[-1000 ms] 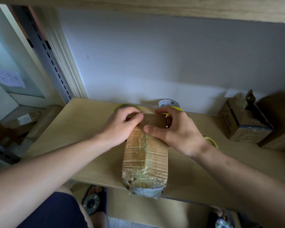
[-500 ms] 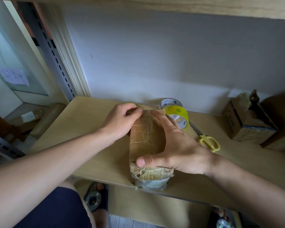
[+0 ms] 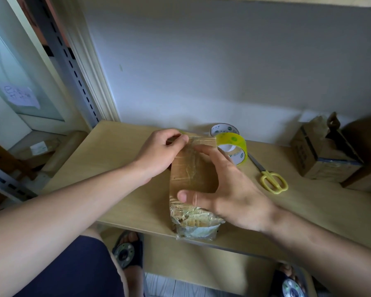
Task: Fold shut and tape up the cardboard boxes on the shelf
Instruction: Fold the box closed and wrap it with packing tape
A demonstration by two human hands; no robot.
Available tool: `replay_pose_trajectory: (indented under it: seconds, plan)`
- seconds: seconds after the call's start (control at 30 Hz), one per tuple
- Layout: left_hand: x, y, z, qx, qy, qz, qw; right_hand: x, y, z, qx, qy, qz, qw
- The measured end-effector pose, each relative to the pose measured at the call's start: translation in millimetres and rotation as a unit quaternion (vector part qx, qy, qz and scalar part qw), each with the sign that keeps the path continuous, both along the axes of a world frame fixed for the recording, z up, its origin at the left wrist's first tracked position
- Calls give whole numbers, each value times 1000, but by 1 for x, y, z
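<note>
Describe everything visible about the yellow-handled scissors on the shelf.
The scissors lie flat on the wooden shelf, closed, with yellow loop handles, plastic by the look, toward the viewer and grey metal blades pointing back-left toward the tape roll. Neither hand touches them; they sit just beyond the right hand, left of a small cardboard box.

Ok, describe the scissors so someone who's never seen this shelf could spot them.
Look at the wooden shelf against the grey wall. Right of the taped box under the hands lie the scissors, past the tape roll: the only thing with yellow loop handles.
</note>
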State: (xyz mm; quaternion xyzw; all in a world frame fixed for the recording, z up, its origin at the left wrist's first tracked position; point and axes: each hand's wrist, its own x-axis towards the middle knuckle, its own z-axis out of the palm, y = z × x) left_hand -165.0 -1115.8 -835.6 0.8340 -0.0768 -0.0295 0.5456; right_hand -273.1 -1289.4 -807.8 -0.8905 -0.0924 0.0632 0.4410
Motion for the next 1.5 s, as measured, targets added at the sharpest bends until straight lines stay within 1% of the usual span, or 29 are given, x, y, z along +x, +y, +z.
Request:
replay_pose_trajectory:
  seconds: [0.1,0.2,0.3,0.4,0.57,0.7,0.77,0.83,1.03,1.13,1.23,1.3,1.4,1.5]
  plan:
    - [0,2,0,2,-6,-3,1000,0,-3,0,3,11,45,999]
    - [0,2,0,0,-18,-1,1000,3,-7,3,19,29,69,997]
    - [-3,1,2,0,-15,-7,1000,4,-13,3,36,60,81,994]
    - [-4,0,4,-10,-1,1,1000,4,-18,2,45,71,84,993]
    - [-9,2,8,-22,51,-12,998,7,-12,0,69,82,15,994]
    - [-13,9,16,-52,101,-69,991,13,-11,-4,92,94,-5,991]
    - [-14,12,18,-48,111,-109,987,18,-13,-3,113,106,-13,988]
    - [-14,13,18,-41,117,-122,985,24,-15,-4,129,112,-25,985]
    - [-13,12,16,-60,120,-90,987,39,-19,-3,118,120,-40,985]
    - [-12,8,13,-58,112,-74,989,45,-19,2,148,140,-69,977]
    - [-9,5,10,-69,106,-57,990,52,-18,7,171,153,-79,970]
    - [-8,3,9,-73,99,-46,991,58,-17,6,173,146,-103,969]
    - [-5,0,7,-76,100,-27,992,64,-14,4,150,127,-142,970]
    - [-4,-3,6,-80,102,-10,991,66,-12,5,142,110,-162,970]
